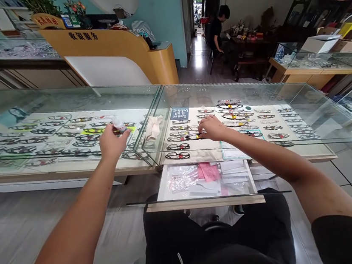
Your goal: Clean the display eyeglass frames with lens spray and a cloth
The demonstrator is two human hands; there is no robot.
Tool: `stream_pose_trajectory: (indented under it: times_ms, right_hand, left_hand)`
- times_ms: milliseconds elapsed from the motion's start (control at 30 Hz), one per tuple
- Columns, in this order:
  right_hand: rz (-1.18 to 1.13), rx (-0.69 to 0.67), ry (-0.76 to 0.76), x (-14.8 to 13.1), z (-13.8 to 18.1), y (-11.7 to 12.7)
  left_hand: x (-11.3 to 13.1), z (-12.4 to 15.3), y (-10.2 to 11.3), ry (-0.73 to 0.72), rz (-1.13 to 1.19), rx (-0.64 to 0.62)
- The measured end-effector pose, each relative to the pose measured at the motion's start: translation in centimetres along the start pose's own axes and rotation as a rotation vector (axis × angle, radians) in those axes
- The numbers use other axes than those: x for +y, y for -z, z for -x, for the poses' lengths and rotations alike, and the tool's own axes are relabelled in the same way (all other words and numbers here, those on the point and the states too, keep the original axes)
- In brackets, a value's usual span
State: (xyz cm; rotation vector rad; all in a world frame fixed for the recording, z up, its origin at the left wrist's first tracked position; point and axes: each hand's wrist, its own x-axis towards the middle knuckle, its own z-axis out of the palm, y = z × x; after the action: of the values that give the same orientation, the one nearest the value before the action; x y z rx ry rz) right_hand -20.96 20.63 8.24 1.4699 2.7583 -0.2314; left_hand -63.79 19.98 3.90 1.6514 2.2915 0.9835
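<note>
My left hand (110,142) rests on the glass top of the left display case and is closed round a small white spray bottle (119,124) with a pinkish label. My right hand (211,128) reaches inside the right display case (313,102), its fingers pinched on a dark pair of glasses (192,137) with a yellow tag. Rows of glasses frames (177,146) lie on the white shelf around that hand. A folded pale cloth (154,126) lies between my two hands.
An open drawer (204,203) under the case holds plastic bags and pink papers (209,171). A blue sign (179,113) lies in the case. An orange counter (110,45) stands behind. A person sits at a dark table (250,41) at the back.
</note>
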Motion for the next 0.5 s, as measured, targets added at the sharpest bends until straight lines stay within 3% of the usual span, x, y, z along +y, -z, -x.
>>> stream_pose_trajectory:
  times_ms: [100,167,267,367,433,500]
  right_hand:
    - [0.009,0.013,-0.029,-0.4,0.6,0.7]
    - [-0.007,0.118,-0.006,-1.5,2.0,1.0]
    - [-0.131,0.258,0.247,-4.0,5.1,-0.5]
    - [-0.258,-0.008,0.465,-5.7,7.6,-4.5]
    - [-0.229,-0.160,0.391,-5.3,7.7,-7.5]
    - [-0.142,-0.219,0.183,-3.5,6.2,-9.9]
  left_hand:
    - [0.4,0.2,-0.3,0.038,0.035,0.023]
    - [0.5,0.2,-0.5,0.044,0.041,0.021]
    - [0.5,0.3,-1.0,0.045,0.031,0.025]
    - [0.6,0.4,-1.6,0.050,-0.033,0.046]
    - [0.7,0.6,-1.9,0.067,-0.082,0.062]
    - [0.9,0.7,-2.1,0.078,-0.115,0.083]
